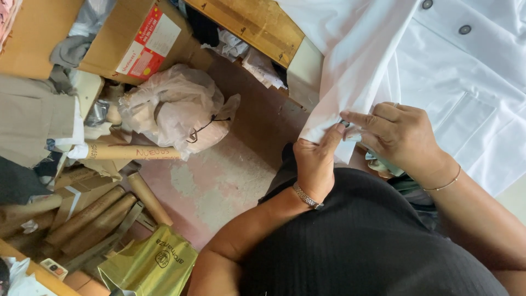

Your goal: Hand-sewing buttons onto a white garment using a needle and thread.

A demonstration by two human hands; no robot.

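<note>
A white shirt point(438, 71) with dark buttons and a chest pocket lies spread at the upper right. My left hand point(316, 159), with a metal bracelet on its wrist, pinches the hanging corner of the white cloth between thumb and fingers. My right hand point(397, 137), wearing a thin bracelet and a ring, grips the same cloth edge just to the right, and its fingertips meet the left hand's. A small greenish object shows under the right hand, mostly hidden.
A crumpled clear plastic bag point(175, 107) lies on the worn floor point(219, 181). Cardboard tubes point(93, 214), cardboard boxes point(137, 41), a green-gold bag point(150, 266) and a wooden board point(249, 24) crowd the left and top.
</note>
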